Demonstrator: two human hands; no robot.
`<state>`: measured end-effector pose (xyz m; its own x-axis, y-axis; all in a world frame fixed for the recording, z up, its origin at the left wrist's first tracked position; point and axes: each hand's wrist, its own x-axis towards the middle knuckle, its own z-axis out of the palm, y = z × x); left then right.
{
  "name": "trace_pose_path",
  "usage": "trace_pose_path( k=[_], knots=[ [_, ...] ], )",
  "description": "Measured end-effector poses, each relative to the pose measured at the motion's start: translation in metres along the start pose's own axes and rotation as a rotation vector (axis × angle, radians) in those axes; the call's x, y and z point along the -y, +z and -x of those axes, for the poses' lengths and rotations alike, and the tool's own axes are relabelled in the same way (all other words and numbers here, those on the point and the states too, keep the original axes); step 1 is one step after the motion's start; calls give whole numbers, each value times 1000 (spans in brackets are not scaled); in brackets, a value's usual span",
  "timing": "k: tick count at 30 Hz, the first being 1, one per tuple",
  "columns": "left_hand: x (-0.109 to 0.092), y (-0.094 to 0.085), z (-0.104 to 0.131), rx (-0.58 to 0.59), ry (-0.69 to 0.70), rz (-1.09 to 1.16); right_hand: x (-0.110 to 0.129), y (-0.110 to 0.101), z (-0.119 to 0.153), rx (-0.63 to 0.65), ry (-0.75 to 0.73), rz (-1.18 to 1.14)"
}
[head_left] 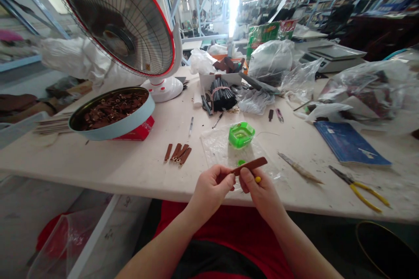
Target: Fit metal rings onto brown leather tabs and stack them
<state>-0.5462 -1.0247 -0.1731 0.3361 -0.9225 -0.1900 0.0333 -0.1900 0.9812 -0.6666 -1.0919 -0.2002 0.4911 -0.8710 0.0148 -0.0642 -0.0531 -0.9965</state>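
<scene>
At the lower centre of the frame, we hold a brown strip (257, 164): our left hand (213, 186) has its grip closed at the left end, our right hand (261, 188) pinches nearer the middle. Above, a green container (241, 140) stands on the tabletop (131, 161).

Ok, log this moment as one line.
left hand: holding brown strip; right hand: holding same strip; beyond hands: green container
</scene>
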Motion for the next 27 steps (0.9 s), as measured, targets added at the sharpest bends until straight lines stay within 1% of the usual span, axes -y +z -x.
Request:
trace_pose_path(
  k=[2, 4, 7, 9, 11, 13, 17, 21, 24, 27],
  knots=[
    [1, -2, -3, -33, -35, 38, -1, -8, -1, -53, -37, -2],
    [2, -5, -5, -57, -58, 78, -1, -18, -1, -142, -71, 4],
    [5, -8, -9, -77, -80, 125, -2, -34, -5, -307, -23, -36],
    [9, -8, -14, -92, -97, 145, -7, -41, -14, -414, -2, -81],
    [12, -7, -19, -106, -109, 157, -15, -45, -27, -462, -36, -68],
    [16, -6, -26, -114, -119, 168, -27, -45, -43, -444, -60, -10],
    [24, -6, -39, -124, -145, 195, -58, -41, -67, -372, -42, 83],
    [34, -7, -50, -140, -173, 205, -79, -37, -75, -345, -8, 92],
    [39, -6, -53, -148, -178, 199, -88, -37, -77, -353, -23, 100],
    [40, -4, -53, -139, -173, 190, -94, -37, -79, -345, -29, 90]
  ],
)
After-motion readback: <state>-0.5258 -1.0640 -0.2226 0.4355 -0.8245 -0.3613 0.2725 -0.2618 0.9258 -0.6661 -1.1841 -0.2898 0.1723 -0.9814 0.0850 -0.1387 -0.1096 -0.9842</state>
